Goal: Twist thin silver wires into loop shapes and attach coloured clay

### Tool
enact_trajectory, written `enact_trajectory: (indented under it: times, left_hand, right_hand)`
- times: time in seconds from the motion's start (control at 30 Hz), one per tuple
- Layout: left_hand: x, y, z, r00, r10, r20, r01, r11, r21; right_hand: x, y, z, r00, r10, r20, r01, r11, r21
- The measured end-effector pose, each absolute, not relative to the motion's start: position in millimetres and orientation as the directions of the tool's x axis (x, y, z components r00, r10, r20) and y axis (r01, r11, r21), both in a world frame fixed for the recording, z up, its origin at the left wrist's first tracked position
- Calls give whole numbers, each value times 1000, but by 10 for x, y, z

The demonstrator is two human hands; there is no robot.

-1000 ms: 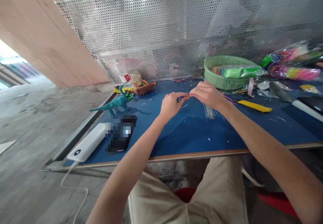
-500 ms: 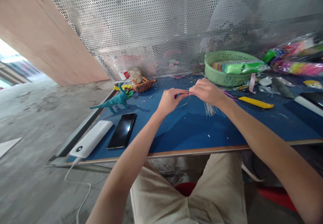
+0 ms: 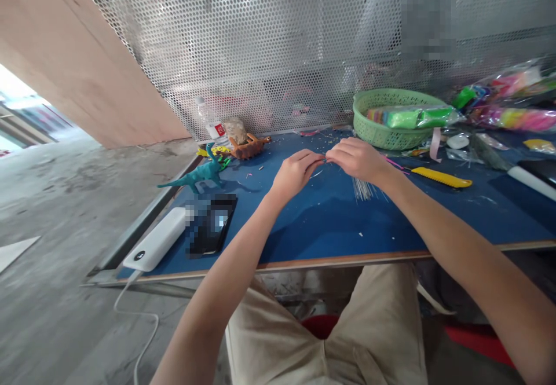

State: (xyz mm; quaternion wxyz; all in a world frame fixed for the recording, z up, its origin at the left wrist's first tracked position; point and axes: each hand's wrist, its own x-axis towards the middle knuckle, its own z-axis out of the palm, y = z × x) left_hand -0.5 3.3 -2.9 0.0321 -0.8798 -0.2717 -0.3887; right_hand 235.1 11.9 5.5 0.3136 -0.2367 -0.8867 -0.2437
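Both hands meet over the middle of the blue table (image 3: pixel 330 223). Left hand (image 3: pixel 295 172) and right hand (image 3: pixel 357 158) are curled, fingertips nearly touching, pinching something thin and small between them; it is too fine to identify, perhaps a wire (image 3: pixel 324 158). It sits just above the table, between the two thumbs.

Just beside the right wrist, a bundle of thin pale rods (image 3: pixel 362 188) lies fanned on the table. A yellow knife (image 3: pixel 441 178) lies to the right of it. A green basket (image 3: pixel 393 120) holding wrapped coloured blocks stands behind the right hand, near the perforated metal screen (image 3: pixel 260 55).

Left of the hands: teal dinosaur (image 3: pixel 197 173), orange dinosaur (image 3: pixel 248 146), bottle (image 3: pixel 204 120). Nearer the table edge, a phone (image 3: pixel 212 223) and a white power bank (image 3: pixel 156 247) lie side by side, cable hanging off.

Bags of bright colours (image 3: pixel 508 104) are piled at far right.
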Motion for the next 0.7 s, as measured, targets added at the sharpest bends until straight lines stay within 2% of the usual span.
enact_trajectory:
  times: [0.17,0.3,0.5,0.7]
  left_hand:
    - [5,-7,-18,580,473,663,620,-784,17]
    - [12,-45,-19,554,509,659,688,-725,-18]
    - [17,-27,-57,545,475,691,651,-759,7]
    - [82,-51,-60,449,496,743,590,-789,170]
  right_hand:
    - [2347,114,56,-689,264,675,580,758,297]
    - [2342,99,68,-683,264,681,595,741,310]
    - [2338,101,68,-669,252,699,583,761,283]
    - [2339,120,78,-642,248,726,579,777,247]
